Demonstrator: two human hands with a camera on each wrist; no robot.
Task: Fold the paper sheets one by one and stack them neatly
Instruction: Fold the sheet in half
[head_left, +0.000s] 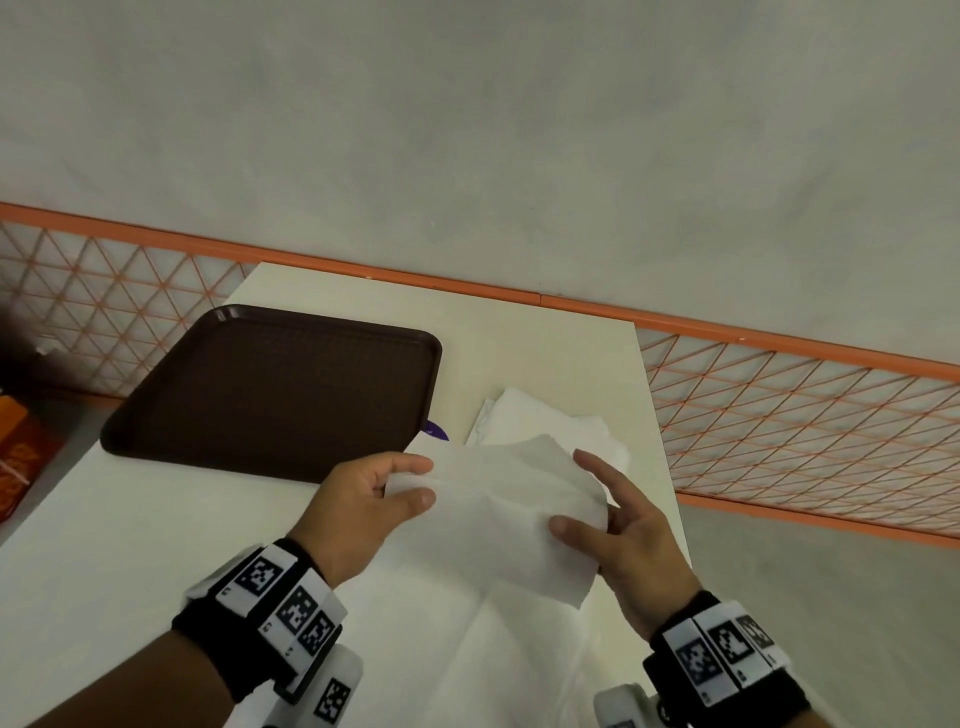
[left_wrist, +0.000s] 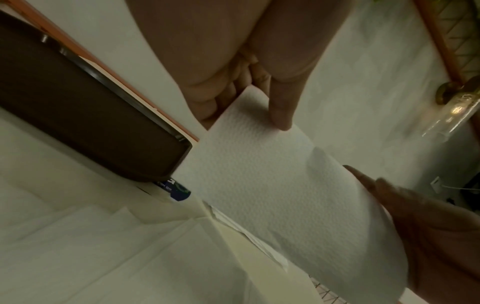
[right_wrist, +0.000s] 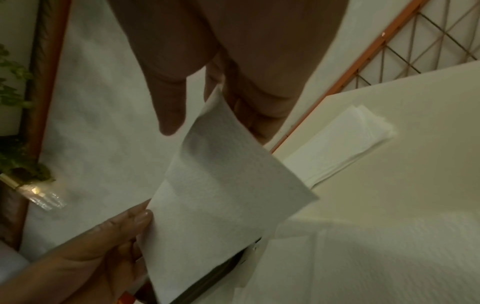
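I hold one white paper sheet (head_left: 498, 499) in the air above the table, between both hands. My left hand (head_left: 423, 480) pinches its left edge, thumb (left_wrist: 280, 111) on top and fingers underneath. My right hand (head_left: 592, 506) pinches the right edge, with the thumb (right_wrist: 171, 111) on the near face and the fingers behind it. The sheet (left_wrist: 272, 185) sags a little between them. A stack of folded sheets (head_left: 545, 421) lies on the table just beyond my hands; the stack (right_wrist: 350, 144) shows as a narrow white pile. Unfolded sheets (head_left: 467, 649) lie flat under my hands.
A dark brown tray (head_left: 275, 384) sits on the white table (head_left: 519, 338) at the back left. A small purple-blue labelled item (left_wrist: 179, 191) peeks out by the tray's near right corner. An orange wire-mesh fence (head_left: 779, 415) runs behind and to the right of the table.
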